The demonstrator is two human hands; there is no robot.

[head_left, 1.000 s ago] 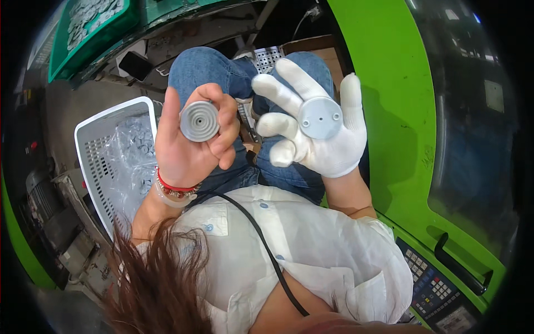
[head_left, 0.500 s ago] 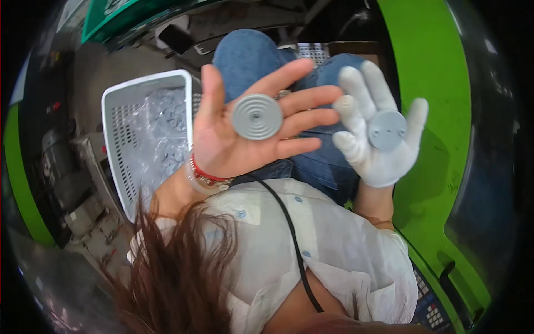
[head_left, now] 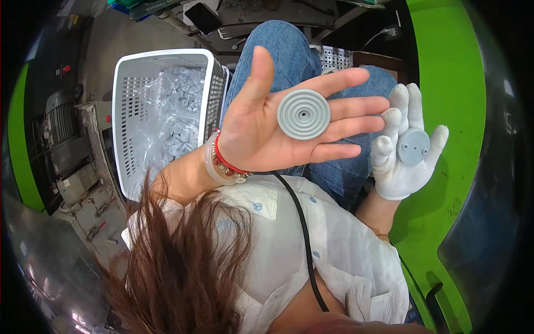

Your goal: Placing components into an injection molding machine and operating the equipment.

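My left hand (head_left: 247, 131), bare, is held palm up with its fingers stretched out and apart. A round grey disc (head_left: 303, 114) with concentric ridges and a small centre hole lies flat across its palm and finger bases. To the right, my right hand (head_left: 401, 177) wears a white knit glove, palm up, fingers spread and slightly bent. On its palm rests a smaller-looking grey disc (head_left: 413, 147), smooth-faced with small round holes. The left fingertips reach close to the gloved fingers; whether they touch I cannot tell.
A white perforated basket (head_left: 161, 54) at left holds clear plastic bags (head_left: 179, 119) of small grey parts. A green machine panel (head_left: 453, 106) runs along the right. A phone (head_left: 202, 18) lies at the back. A black cable (head_left: 305, 234) hangs over my shirt.
Both hands have shifted right in the view, the left farther than the right. The surroundings have shifted too. Each disc stays on its palm.
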